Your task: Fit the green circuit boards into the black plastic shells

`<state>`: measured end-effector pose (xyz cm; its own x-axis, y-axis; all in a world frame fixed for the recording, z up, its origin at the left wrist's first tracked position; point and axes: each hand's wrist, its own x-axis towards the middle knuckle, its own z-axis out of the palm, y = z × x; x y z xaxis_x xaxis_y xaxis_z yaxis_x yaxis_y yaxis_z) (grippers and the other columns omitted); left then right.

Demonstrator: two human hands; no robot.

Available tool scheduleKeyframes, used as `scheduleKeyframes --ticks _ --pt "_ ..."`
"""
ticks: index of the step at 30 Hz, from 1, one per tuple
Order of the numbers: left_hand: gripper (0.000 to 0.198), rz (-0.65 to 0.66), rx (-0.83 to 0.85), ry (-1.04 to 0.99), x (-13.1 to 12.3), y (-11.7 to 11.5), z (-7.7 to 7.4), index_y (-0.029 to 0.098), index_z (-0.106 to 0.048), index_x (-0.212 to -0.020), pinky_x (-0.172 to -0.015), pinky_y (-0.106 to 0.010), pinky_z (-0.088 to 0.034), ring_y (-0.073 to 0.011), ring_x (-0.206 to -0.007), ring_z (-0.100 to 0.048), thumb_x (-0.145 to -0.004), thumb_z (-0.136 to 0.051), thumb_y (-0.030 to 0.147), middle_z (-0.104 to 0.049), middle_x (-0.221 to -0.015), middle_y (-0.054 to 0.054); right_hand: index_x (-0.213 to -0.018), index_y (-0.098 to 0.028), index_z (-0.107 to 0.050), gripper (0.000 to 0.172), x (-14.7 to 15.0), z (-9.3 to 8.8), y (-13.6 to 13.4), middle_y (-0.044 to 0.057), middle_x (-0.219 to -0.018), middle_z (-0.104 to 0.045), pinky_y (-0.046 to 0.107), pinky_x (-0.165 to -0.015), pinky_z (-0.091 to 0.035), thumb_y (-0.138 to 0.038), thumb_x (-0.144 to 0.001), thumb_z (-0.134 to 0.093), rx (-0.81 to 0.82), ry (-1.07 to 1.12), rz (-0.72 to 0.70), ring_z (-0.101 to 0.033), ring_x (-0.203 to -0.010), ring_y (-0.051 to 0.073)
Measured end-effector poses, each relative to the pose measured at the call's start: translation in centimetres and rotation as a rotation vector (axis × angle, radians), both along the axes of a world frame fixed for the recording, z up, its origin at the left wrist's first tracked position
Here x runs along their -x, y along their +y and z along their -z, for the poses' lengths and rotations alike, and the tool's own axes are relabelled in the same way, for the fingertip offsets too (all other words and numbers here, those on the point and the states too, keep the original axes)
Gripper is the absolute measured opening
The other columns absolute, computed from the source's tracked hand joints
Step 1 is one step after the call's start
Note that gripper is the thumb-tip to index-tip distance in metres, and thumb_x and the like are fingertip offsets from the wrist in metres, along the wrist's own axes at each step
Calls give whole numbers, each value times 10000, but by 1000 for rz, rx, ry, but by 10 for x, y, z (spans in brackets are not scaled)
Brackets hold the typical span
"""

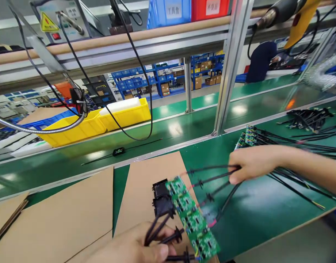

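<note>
A strip of green circuit boards (192,216) hangs above a cardboard sheet, with black cables coming off both long sides. My left hand (140,243), at the bottom, is closed round the black cables on the near left side. On the other side, my right hand (248,164) grips the black cables (212,173) that run from the far edge of the boards. Two black plastic housings (162,199) lie against the strip's upper left end. Just behind my right hand sit more green boards (247,136) with black cables attached.
Cardboard sheets (75,212) cover the left of the green bench. A pile of black cables (310,118) lies at the right. Behind runs a conveyor (173,129) with a small cabled part (118,151) and yellow bins (124,117). A metal post (225,73) and hanging cable (150,91) stand ahead.
</note>
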<state>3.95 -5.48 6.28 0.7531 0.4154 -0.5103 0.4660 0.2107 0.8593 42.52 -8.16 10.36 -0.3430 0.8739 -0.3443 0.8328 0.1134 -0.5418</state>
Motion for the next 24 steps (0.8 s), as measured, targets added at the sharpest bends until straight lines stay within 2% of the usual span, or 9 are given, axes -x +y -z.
scheduleKeyframes --ticks 1,2,4,7,10,15,18,20,24 --pt "247 72 -51 -12 -4 -4 8 246 -719 -926 -516 -208 -463 -117 -561 -556 -813 -659 457 -686 -816 -6 -696 -216 -705 193 8 19 11 18 -631 -661 269 -461 -433 -387 -679 -792 -54 3 -21 -600 -515 172" --pt "249 134 -94 -23 -10 -6 17 238 -721 -904 -633 -241 -505 -157 -678 -603 -838 -626 459 -690 -835 -8 -851 -208 -731 314 20 37 21 44 -796 -710 280 -546 -478 -391 -615 -827 -132 28 -26 -652 -650 203" --pt "274 196 -162 -21 -21 -6 32 233 -721 -945 -813 -302 -509 -215 -853 -629 -873 -567 448 -700 -869 -9 -1124 -182 -675 507 52 71 40 95 -1095 -685 287 -694 -502 -453 -705 -759 -219 125 -108 -661 -887 229" --pt "306 200 -277 42 -26 1 50 219 -703 -1056 -895 -330 -488 -243 -946 -623 -883 -536 409 -712 -984 -10 -977 -182 -686 293 103 112 55 48 -918 -695 259 -673 -462 -379 -764 -728 -218 179 -287 -642 -826 204" --pt "293 214 -385 72 -20 5 66 209 -687 -1083 -870 -299 -498 -232 -934 -635 -886 -529 358 -711 -1041 -15 -825 -174 -642 133 128 139 53 36 -832 -659 273 -709 -431 -233 -748 -734 -245 175 -274 -610 -845 213" --pt "262 182 -609 70 -10 -4 93 211 -670 -1038 -806 -254 -529 -203 -891 -671 -904 -450 255 -718 -999 -48 -926 -159 -557 137 117 133 41 51 -884 -628 262 -678 -420 -235 -838 -629 -240 219 -131 -573 -800 177" --pt "287 161 -729 163 -7 -10 100 203 -670 -1035 -784 -260 -551 -206 -881 -687 -881 -428 195 -713 -983 -77 -959 -180 -564 351 110 118 37 1 -815 -634 221 -555 -391 -395 -742 -738 8 262 -149 -571 -679 151" --pt "343 154 -733 201 -6 -11 100 228 -661 -1111 -802 -263 -559 -202 -909 -691 -860 -438 156 -710 -1024 -68 -825 -192 -583 318 112 116 32 -29 -713 -619 214 -518 -352 -368 -662 -792 131 230 -191 -568 -631 150" --pt "572 162 -689 197 -3 -12 101 279 -611 -1240 -904 -265 -537 -197 -1030 -673 -724 -506 54 -686 -1159 -31 -670 -186 -524 184 117 127 17 -24 -691 -615 225 -556 -318 -177 -730 -698 -48 180 -220 -585 -663 148"
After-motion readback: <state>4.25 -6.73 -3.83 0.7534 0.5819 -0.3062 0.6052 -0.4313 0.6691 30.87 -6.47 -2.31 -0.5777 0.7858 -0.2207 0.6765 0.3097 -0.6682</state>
